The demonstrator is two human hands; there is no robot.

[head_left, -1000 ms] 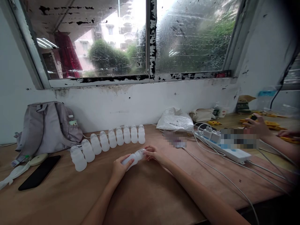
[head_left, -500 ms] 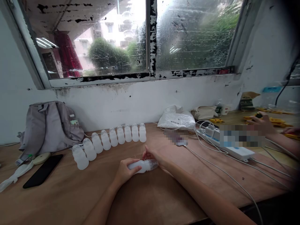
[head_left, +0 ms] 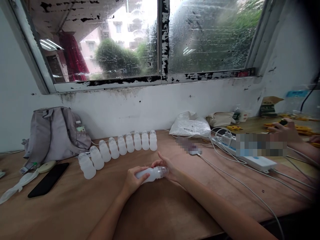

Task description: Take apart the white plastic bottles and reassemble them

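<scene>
- Evidently, in the head view, the left hand (head_left: pixel 132 181) grasps a frosted bottle (head_left: pixel 147 174), thumb across the near side of its body; that looks a sound hold, as it leaves the clear top (head_left: pixel 163 171) free.
- The bottle lies nearly level, its top toward the right hand (head_left: pixel 172 170), whose fingers bend around that end. They seem to touch it, but the palm hides the contact, so I cannot tell whether they grip.
- A light, even squeeze should suit the body, which looks like thin plastic; opposing the two hands along one line would limit tilting.
- Nine similar bottles (head_left: pixel 114 148) stand upright in a curved row beyond the hands on the worktop (head_left: pixel 140 216), so low, compact wrist movements would avoid knocking them.
- The white cable (head_left: pixel 235 178) runs right of the right forearm; that elbow is best held inward.
</scene>
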